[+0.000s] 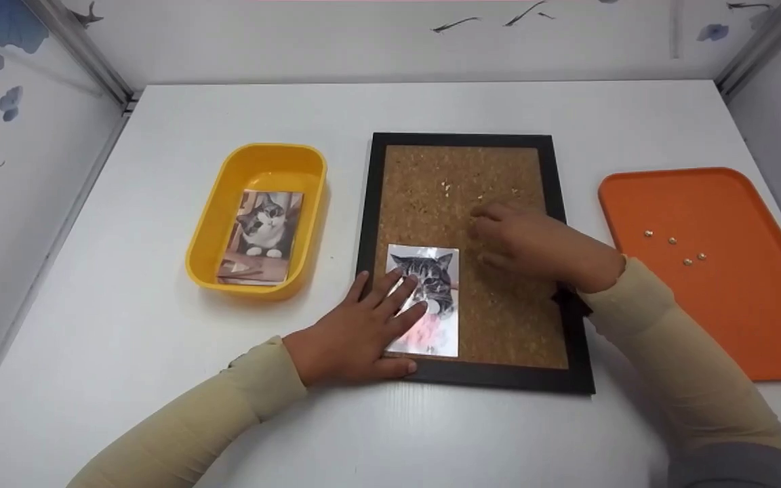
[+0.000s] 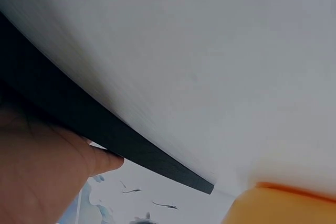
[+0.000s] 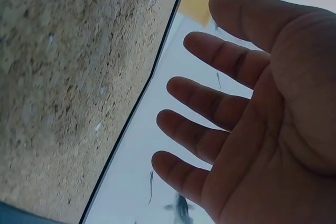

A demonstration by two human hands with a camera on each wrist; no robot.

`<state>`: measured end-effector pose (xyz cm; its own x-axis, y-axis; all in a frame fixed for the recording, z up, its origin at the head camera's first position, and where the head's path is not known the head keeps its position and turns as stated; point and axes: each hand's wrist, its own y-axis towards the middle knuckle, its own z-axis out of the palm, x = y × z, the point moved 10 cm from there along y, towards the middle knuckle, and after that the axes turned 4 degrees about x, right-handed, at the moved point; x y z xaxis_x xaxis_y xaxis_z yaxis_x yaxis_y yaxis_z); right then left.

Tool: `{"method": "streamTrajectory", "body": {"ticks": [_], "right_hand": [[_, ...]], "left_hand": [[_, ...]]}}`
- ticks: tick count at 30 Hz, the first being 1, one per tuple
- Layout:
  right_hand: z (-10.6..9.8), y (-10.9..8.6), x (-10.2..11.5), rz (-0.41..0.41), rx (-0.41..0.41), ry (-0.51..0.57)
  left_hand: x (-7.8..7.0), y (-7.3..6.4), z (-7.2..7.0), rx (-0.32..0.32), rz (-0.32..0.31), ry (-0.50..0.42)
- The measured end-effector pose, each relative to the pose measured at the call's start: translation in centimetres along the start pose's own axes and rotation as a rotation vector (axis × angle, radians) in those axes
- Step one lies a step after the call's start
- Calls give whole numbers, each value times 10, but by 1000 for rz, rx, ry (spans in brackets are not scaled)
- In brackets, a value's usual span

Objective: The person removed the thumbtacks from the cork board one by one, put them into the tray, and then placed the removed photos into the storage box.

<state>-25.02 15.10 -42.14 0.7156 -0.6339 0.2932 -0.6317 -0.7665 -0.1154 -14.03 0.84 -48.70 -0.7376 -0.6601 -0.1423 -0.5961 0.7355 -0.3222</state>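
Observation:
A cork board [image 1: 417, 196] in a black frame [image 1: 462, 140] lies on the table. At its lower left corner is a glossy photo of a tabby cat [image 1: 441, 271], with a white round spot on it. My left hand [image 1: 370, 332] rests with spread fingers on the photo and the black frame. In the left wrist view that hand [image 2: 47, 166] shows beside the frame's dark edge [image 2: 131, 142]. Over the middle right of the cork is my right hand [image 1: 529, 244]. Its palm and slightly bent, parted fingers [image 3: 194, 98] hold nothing in the right wrist view.
A yellow tub [image 1: 204, 237] left of the board contains a cat photo [image 1: 265, 234]. To the right lies an orange tray [image 1: 736, 305] bearing several small shiny round pieces [image 1: 672, 240]. A small dark piece [image 1: 572, 301] shows at the frame's right edge by the right sleeve.

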Motion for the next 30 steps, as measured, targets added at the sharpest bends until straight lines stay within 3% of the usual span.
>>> {"method": "streamTrajectory", "body": {"ticks": [15,21,30], "right_hand": [[26,26,17,78,149,-187],[36,29,16,101,201,-193],[32,30,23,49,176,-127]], "left_hand": [[0,0,0,-5,-3,16],[-1,0,1,4,6,11],[-1,-1,-3,-8,8,2]]}}
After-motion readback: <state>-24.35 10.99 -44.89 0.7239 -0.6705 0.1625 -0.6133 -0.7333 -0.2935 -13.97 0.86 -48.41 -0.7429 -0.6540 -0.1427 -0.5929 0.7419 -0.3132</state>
